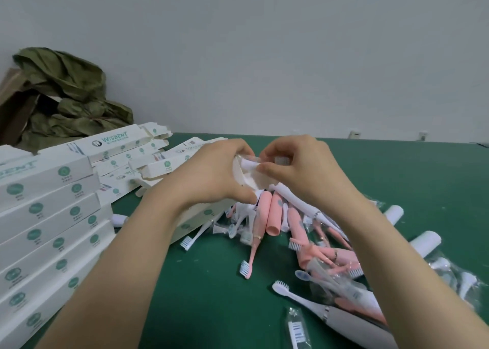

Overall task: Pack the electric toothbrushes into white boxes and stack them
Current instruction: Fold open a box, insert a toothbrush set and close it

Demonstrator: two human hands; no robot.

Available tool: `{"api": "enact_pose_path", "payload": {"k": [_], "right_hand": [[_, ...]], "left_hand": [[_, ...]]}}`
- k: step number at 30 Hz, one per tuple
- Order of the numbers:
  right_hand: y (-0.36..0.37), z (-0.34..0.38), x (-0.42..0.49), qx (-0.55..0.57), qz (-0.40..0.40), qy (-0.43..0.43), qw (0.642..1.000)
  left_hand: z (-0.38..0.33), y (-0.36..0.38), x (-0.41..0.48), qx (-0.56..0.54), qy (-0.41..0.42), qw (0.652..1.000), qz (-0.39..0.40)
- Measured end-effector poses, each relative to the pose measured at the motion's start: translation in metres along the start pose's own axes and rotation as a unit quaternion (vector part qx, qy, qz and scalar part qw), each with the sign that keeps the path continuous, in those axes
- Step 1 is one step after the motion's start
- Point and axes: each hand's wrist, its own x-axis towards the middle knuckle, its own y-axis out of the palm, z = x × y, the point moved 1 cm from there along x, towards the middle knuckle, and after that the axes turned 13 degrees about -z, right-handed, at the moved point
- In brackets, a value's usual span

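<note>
1. A crumpled olive-green bag (pixel 71 97) lies at the table's far left corner against the grey wall (pixel 264 44).
2. A brown cardboard carton (pixel 13 102) sits just beside it, partly under the green folds.
3. The green table covering (pixel 397 176) spans the table.

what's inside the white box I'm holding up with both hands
The open end of the white box shows a white rolled or cylindrical piece that the right hand is pinching at its mouth. The left hand and the box walls hide anything deeper.

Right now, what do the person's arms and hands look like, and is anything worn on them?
Both forearms are bare up to the frame's edge: no sleeves show. The left hand and right hand wear no gloves, and no rings, watch or bracelet are visible. Fingernails look short and unpainted.
</note>
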Motion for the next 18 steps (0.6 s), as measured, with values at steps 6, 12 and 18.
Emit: {"api": "enact_pose_path", "payload": {"k": [6, 12, 18], "right_hand": [[0.000, 0.005, -0.003, 0.038, 0.108, 0.011, 0.993], [0.004, 0.005, -0.004, 0.211, -0.069, 0.088, 0.971], [0.032, 0.006, -0.012, -0.014, -0.056, -0.086, 0.995]], "left_hand": [[-0.002, 0.005, 0.003, 0.024, 0.002, 1.000, 0.000], [0.002, 0.002, 0.002, 0.020, -0.015, 0.999, -0.029], [0.003, -0.001, 0.004, 0.008, -0.019, 0.999, -0.039]]}}
